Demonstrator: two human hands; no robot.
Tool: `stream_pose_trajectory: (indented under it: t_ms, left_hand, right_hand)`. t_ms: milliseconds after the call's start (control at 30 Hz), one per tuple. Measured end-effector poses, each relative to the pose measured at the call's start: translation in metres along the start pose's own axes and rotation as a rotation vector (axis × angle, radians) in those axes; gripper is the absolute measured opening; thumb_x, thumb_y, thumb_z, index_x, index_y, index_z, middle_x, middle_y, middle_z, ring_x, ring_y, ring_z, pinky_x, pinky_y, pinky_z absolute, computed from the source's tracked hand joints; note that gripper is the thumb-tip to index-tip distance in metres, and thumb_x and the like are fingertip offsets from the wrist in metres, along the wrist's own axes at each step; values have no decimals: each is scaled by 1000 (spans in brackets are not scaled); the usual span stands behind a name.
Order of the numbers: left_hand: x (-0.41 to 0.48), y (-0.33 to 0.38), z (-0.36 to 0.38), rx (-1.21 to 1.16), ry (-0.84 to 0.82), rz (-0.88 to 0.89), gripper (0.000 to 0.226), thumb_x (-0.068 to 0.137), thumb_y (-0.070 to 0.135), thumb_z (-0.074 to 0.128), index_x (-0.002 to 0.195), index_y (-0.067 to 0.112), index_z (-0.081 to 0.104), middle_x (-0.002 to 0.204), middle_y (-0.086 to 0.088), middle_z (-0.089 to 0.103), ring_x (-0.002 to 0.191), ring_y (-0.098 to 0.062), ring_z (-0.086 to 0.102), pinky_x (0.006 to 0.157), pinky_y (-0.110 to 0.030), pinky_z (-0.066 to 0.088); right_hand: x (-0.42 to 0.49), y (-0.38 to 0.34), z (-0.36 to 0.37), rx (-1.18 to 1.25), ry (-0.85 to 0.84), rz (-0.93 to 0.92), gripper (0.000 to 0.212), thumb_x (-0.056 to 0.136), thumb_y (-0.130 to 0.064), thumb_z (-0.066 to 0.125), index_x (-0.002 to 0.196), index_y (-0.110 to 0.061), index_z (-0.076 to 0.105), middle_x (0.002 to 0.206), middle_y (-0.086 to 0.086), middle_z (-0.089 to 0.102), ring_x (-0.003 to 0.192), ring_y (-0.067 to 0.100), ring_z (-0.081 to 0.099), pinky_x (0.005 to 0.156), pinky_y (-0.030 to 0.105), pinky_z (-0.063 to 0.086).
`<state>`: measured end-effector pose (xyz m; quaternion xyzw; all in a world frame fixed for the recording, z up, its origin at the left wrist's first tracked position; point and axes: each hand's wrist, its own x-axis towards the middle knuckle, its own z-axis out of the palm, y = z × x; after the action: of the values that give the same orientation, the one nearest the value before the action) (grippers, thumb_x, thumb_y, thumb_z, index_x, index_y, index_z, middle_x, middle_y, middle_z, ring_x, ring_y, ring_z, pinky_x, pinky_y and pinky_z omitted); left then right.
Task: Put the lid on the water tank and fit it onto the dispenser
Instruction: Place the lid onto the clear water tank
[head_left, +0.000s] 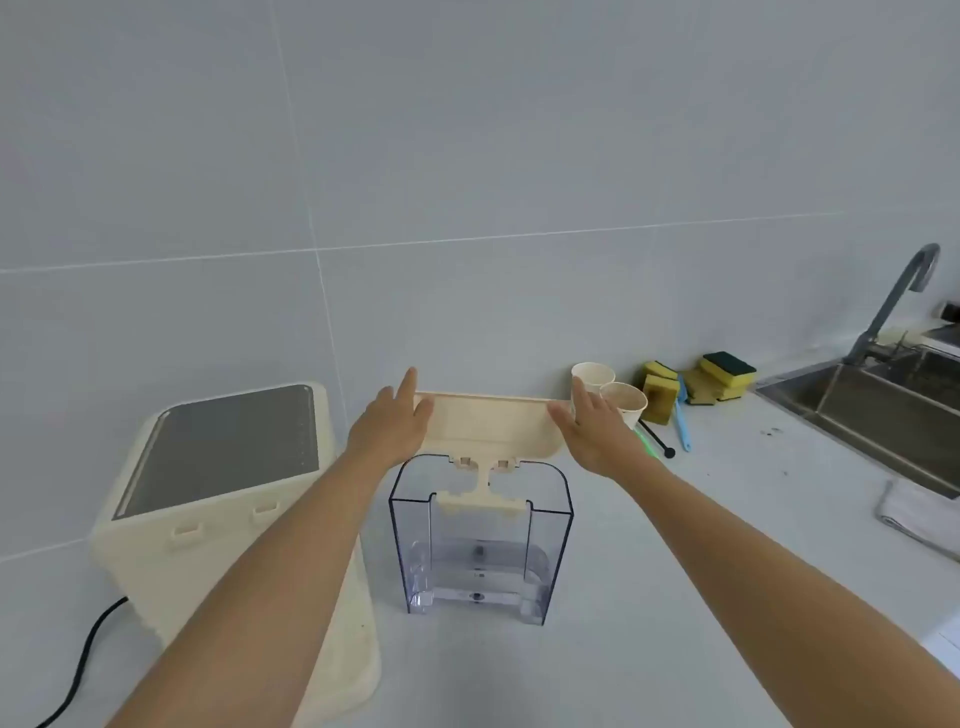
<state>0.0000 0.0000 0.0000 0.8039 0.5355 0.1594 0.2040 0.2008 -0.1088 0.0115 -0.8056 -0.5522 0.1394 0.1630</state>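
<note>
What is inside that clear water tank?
The water tank looks empty apart from small fittings at its floor. The cream lid, held at both ends, hides part of its rear rim.

Cream lid (491, 423) tilts above the upright clear tank (480, 545), beside the cream dispenser (218, 493).

Both bare forearms reach forward from the lower corners of the view and converge toward the middle, elbows out of sight. The left hand (396, 422) is held with its palm turned inward toward the right, fingers extended and close together, the index finger pointing up and away, the thumb lying forward. The right hand (597, 432) mirrors it, palm turned inward toward the left, fingers stretched forward, thumb spread to the inside. The hands are level and well apart.
</note>
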Motion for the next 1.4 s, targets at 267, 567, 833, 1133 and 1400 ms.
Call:
stream_pose_trajectory:
  t_ms: [267, 567, 833, 1133, 1400]
  left_hand:
    - [13, -4, -3, 79, -6, 65, 48, 97, 34, 22, 137, 10, 34, 123, -18, 53, 113, -33, 49, 86, -38, 42]
    - [4, -12, -17, -16, 20, 192, 33, 96, 30, 35, 104, 1, 49, 65, -3, 47, 75, -26, 44, 65, -31, 33]
    - [-22, -29, -22, -148, -36, 265, 17, 91, 27, 49, 84, 12, 49, 60, 4, 43, 58, -17, 40, 51, -25, 30]
    - [-47, -42, -18, 221, -76, 325, 34, 86, 39, 54, 108, 13, 55, 96, -1, 71, 75, -21, 53, 66, -27, 38]
    - [-52, -47, -8, 571, -50, 400, 40, 87, 45, 49, 114, 15, 53, 98, -7, 72, 90, -28, 62, 64, -28, 35]
  right_hand:
    - [10, -10, 10, 127, 131, 74, 32, 93, -31, 27, 95, -5, 46, 104, 20, 55, 99, 36, 52, 82, 47, 44]
    - [1, -10, 10, 147, 270, 44, 36, 93, -32, 33, 105, -4, 53, 88, 7, 52, 82, 26, 48, 62, 32, 36]
    - [-29, 3, 16, 54, 303, -157, 33, 93, -32, 39, 101, -7, 59, 94, 10, 61, 79, 19, 48, 63, 33, 40]
    - [-63, 20, 34, -129, 228, -293, 34, 91, -34, 44, 106, -10, 63, 92, 16, 64, 83, 33, 57, 69, 44, 50]
    - [-67, 24, 43, -412, 211, -420, 14, 81, -24, 64, 80, -11, 61, 56, -2, 35, 51, 18, 35, 40, 16, 8]
